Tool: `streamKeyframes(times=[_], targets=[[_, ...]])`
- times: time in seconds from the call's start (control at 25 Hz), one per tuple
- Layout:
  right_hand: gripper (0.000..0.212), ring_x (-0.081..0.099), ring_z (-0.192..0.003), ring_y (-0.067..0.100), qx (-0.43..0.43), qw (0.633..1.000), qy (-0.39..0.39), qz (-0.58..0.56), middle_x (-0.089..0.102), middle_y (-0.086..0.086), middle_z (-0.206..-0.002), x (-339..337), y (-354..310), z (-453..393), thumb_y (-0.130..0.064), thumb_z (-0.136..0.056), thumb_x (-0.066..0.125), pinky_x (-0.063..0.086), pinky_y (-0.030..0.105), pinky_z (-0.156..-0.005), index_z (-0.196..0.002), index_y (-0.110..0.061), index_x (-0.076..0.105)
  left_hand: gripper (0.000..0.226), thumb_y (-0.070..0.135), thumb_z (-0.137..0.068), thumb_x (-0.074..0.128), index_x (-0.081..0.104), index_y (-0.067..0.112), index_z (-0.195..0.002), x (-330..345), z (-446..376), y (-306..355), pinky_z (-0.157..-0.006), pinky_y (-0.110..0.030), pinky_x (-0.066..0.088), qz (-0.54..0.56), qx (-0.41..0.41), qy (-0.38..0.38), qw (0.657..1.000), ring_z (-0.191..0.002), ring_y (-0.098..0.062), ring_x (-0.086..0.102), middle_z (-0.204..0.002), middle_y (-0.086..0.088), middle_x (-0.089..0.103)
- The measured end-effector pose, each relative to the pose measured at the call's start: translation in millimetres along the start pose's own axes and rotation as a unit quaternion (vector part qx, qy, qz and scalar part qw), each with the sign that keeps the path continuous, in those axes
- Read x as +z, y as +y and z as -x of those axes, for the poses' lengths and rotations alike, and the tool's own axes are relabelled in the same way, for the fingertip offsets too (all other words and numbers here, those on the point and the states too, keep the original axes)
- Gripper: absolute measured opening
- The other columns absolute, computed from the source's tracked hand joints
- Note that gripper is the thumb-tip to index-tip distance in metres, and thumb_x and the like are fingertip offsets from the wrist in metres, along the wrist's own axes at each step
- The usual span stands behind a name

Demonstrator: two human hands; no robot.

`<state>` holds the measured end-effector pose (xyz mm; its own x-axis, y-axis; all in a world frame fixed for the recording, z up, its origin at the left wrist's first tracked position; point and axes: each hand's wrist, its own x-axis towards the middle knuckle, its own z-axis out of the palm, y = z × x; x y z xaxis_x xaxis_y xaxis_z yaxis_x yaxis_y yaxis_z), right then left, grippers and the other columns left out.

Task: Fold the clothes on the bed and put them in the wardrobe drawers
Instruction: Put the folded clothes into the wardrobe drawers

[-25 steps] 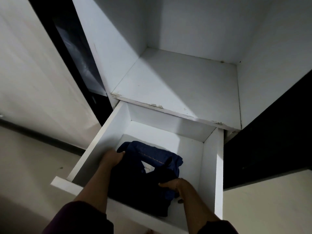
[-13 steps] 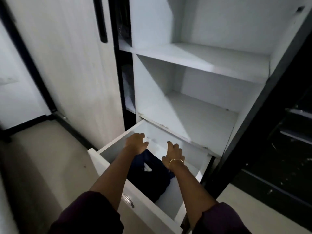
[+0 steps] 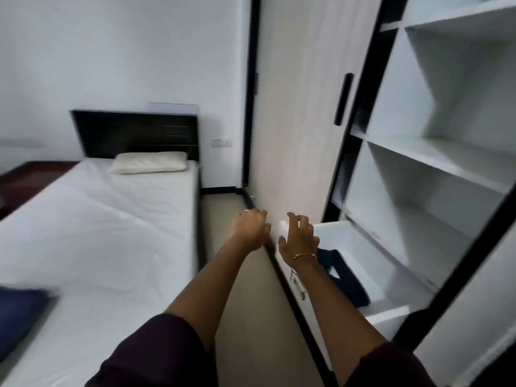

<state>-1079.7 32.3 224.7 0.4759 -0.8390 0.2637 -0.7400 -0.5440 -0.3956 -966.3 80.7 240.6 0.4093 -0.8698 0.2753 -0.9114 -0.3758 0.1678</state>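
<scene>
Both hands have come up out of the drawer (image 3: 391,317) since a second ago, when they were pressing the folded navy garment (image 3: 344,277) down inside it; the view has also swung away from the wardrobe interior toward the bed (image 3: 97,233). Now the left hand (image 3: 251,229) hangs in the air just beyond the drawer's far front corner, over the floor strip between drawer and bed, fingers loosely curled and holding nothing, a ring on one finger. Its right neighbour, the right hand (image 3: 298,237), hovers above that same far corner of the drawer with fingers spread and relaxed, gripping nothing, a thin gold bracelet (image 3: 303,256) at the wrist. Inside the drawer, the navy garment lies folded on the bottom, nearer the front panel than the back, a small white label showing on top. Above the drawer, white wardrobe shelves (image 3: 435,163) rise in tiers, and beside them a pale wardrobe door (image 3: 296,107) with a black handle (image 3: 344,99) stands behind the far end of the drawer. Across the floor from the drawer, the bed carries a white sheet, a white pillow (image 3: 149,162) against a dark headboard (image 3: 136,134), and a blue cloth (image 3: 16,317) at its near edge, blurred.
</scene>
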Motion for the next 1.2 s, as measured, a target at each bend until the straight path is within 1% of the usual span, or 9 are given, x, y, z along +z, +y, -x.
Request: streamKeyframes(times=[0.12,0.28,0.44,0.6,0.76,0.88,1.0,1.08,1.2], targets=[[0.06,0.033,-0.129,0.027,-0.073,0.997,-0.022,-0.02,0.028,0.008,-0.144,17,-79,22,-0.018,-0.088,0.05,0.034,0.039,-0.097,-0.143,-0.017,0.027,0.039,0.032,-0.096,0.038,0.049,0.012,-0.129,-36,49,-70,-0.099,-0.037,0.034,-0.072,-0.033,0.023,0.997,-0.123,-0.026,0.046,-0.133,-0.007,0.051],[0.061,0.033,-0.129,0.026,-0.144,0.985,-0.062,-0.067,0.029,0.007,-0.143,63,-187,66,-0.018,-0.088,0.051,0.034,0.038,-0.095,-0.144,-0.016,0.027,0.041,0.034,-0.098,0.037,0.049,0.011,-0.13,-61,123,-186,-0.1,-0.035,0.031,-0.082,-0.126,0.039,0.988,-0.125,-0.022,0.045,-0.134,-0.005,0.052],[0.061,0.034,-0.128,0.025,-0.17,0.97,-0.139,-0.1,0.026,0.004,-0.145,129,-287,128,-0.021,-0.091,0.051,0.035,0.037,-0.094,-0.145,-0.019,0.023,0.043,0.036,-0.099,0.037,0.046,0.011,-0.133,-74,211,-296,-0.098,-0.035,0.034,-0.07,-0.223,-0.012,0.972,-0.124,-0.026,0.047,-0.136,-0.006,0.05],[0.061,0.033,-0.129,0.025,-0.175,0.947,-0.229,-0.141,0.021,0.004,-0.146,194,-365,192,-0.023,-0.093,0.05,0.032,0.037,-0.098,-0.146,-0.02,0.02,0.04,0.036,-0.098,0.038,0.049,0.013,-0.128,-72,295,-391,-0.093,-0.036,0.04,-0.059,-0.327,-0.046,0.942,-0.118,-0.026,0.05,-0.13,-0.007,0.054],[0.06,0.036,-0.128,0.025,-0.199,0.927,-0.292,-0.126,0.022,0.004,-0.146,240,-404,223,-0.024,-0.093,0.05,0.034,0.037,-0.098,-0.146,-0.021,0.02,0.037,0.033,-0.095,0.045,0.052,0.011,-0.123,-57,343,-447,-0.091,-0.039,0.043,0.014,-0.433,-0.06,0.899,-0.115,-0.028,0.052,-0.126,-0.009,0.057],[0.06,0.038,-0.127,0.025,-0.207,0.913,-0.331,-0.12,0.023,0.004,-0.146,278,-419,228,-0.024,-0.094,0.05,0.035,0.038,-0.099,-0.145,-0.02,0.021,0.036,0.033,-0.094,0.047,0.053,0.009,-0.119,-32,362,-478,-0.093,-0.039,0.045,0.085,-0.521,-0.051,0.848,-0.114,-0.03,0.053,-0.124,-0.011,0.057],[0.057,0.044,-0.123,0.026,-0.219,0.892,-0.379,-0.114,0.024,0.004,-0.144,311,-428,229,-0.023,-0.094,0.05,0.039,0.037,-0.099,-0.144,-0.018,0.023,0.034,0.03,-0.094,0.047,0.057,0.006,-0.116,-7,378,-495,-0.093,-0.036,0.044,0.177,-0.607,-0.047,0.773,-0.112,-0.031,0.054,-0.123,-0.013,0.058],[0.055,0.049,-0.117,0.028,-0.226,0.879,-0.404,-0.111,0.024,0.005,-0.143,336,-435,226,-0.023,-0.094,0.05,0.042,0.037,-0.097,-0.143,-0.016,0.027,0.036,0.026,-0.092,0.05,0.056,0.001,-0.117,10,384,-508,-0.093,-0.037,0.044,0.249,-0.663,-0.008,0.706,-0.11,-0.033,0.053,-0.123,-0.016,0.057],[0.051,0.053,-0.113,0.028,-0.238,0.866,-0.429,-0.1,0.024,0.006,-0.143,380,-443,221,-0.022,-0.093,0.052,0.043,0.034,-0.095,-0.139,-0.013,0.032,0.038,0.021,-0.092,0.05,0.051,-0.005,-0.119,40,385,-534,-0.087,-0.037,0.043,0.346,-0.736,0.048,0.58,-0.099,-0.032,0.052,-0.121,-0.019,0.055]])
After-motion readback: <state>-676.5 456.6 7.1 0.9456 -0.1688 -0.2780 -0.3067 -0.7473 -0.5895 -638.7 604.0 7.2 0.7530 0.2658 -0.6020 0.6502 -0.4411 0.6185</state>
